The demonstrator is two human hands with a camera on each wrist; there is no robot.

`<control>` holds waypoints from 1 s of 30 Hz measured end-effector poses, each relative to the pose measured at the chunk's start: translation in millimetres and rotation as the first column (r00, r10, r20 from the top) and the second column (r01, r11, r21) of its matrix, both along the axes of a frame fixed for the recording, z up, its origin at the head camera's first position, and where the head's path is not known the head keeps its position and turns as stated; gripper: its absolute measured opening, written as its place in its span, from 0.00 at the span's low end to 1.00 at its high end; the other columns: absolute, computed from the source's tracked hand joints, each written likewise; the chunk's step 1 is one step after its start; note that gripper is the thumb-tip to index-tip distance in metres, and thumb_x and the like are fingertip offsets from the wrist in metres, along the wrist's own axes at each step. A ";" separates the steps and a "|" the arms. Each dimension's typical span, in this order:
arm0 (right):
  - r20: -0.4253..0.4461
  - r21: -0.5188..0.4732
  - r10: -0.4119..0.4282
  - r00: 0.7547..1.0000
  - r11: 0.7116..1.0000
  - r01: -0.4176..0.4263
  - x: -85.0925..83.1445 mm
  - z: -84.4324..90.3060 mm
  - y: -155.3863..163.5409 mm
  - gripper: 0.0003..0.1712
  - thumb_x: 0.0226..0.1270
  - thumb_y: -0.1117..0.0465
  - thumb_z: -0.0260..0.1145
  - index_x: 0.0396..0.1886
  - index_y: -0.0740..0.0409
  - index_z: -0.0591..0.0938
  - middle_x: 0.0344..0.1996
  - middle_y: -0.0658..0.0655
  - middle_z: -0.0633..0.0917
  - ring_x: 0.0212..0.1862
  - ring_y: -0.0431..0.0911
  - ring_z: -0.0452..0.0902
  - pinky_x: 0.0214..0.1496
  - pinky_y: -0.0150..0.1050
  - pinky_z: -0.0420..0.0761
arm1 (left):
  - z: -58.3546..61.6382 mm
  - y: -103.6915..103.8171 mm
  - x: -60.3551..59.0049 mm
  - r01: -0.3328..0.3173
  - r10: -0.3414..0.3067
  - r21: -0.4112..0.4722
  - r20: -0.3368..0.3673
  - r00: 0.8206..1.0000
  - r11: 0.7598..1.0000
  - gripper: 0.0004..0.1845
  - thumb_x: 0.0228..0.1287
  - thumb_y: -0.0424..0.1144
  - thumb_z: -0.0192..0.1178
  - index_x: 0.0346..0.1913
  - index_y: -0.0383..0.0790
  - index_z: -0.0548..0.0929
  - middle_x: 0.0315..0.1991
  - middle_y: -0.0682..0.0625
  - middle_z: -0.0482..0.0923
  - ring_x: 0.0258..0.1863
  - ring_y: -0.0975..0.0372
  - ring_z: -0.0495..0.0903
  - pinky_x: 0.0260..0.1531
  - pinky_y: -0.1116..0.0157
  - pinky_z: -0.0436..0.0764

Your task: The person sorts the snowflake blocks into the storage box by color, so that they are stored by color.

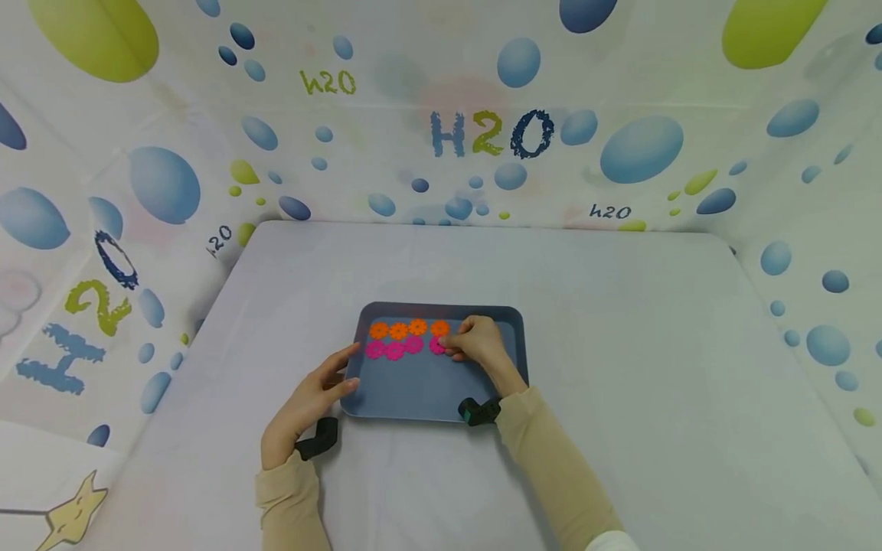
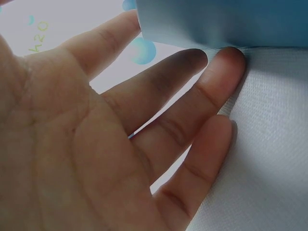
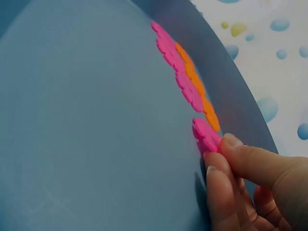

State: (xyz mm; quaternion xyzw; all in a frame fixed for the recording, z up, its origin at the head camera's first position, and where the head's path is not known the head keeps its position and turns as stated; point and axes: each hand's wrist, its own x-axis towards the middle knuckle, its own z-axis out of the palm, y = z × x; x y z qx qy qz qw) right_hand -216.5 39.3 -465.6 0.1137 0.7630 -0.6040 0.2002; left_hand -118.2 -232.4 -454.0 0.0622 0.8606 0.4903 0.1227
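Note:
My right hand (image 1: 478, 340) pinches a pink flower-shaped piece (image 3: 207, 135) between thumb and fingers, close over the floor of a blue-grey tray (image 1: 413, 394). Left of it lie several pink flower pieces (image 1: 394, 350) in a row. Behind them runs a row of orange flower pieces (image 1: 398, 330), the rightmost orange flower (image 1: 439, 327) set just behind the pinched one. At the tray's left side is my left hand (image 1: 313, 394), its fingers spread and nearly straight. In the left wrist view those fingertips (image 2: 230, 60) sit right at the tray's outer wall (image 2: 221, 24).
The tray lies on a table with a white cloth (image 1: 620, 321). A wall covering (image 1: 386, 115) with blue and green drops and H2O lettering rises behind and at both sides. Dark wrist cameras (image 1: 478, 412) are strapped to both wrists; the right one overlaps the tray's front rim.

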 end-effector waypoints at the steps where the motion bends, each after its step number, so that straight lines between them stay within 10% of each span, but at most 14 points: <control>1: -0.003 0.007 0.008 1.000 1.000 -0.008 0.1 -0.1 -0.1 0.18 0.47 0.67 0.73 0.30 0.64 0.71 0.24 0.61 0.84 0.23 0.44 0.83 0.25 0.34 0.81 | -0.1 -0.6 -0.1 0.001 -0.001 0.012 0.016 1.000 1.000 0.32 0.64 0.43 0.55 0.70 0.49 0.59 0.66 0.33 0.57 0.56 0.41 0.68 0.51 0.45 0.69; 30: -0.073 0.046 0.099 0.992 0.994 -0.095 6.2 4.9 -0.3 0.10 0.52 0.67 0.70 0.28 0.66 0.76 0.24 0.60 0.84 0.22 0.43 0.81 0.27 0.35 0.81 | -0.3 -2.4 0.8 -0.004 0.004 -0.006 0.030 1.000 1.000 0.32 0.64 0.45 0.56 0.70 0.50 0.58 0.66 0.34 0.57 0.58 0.41 0.67 0.53 0.46 0.69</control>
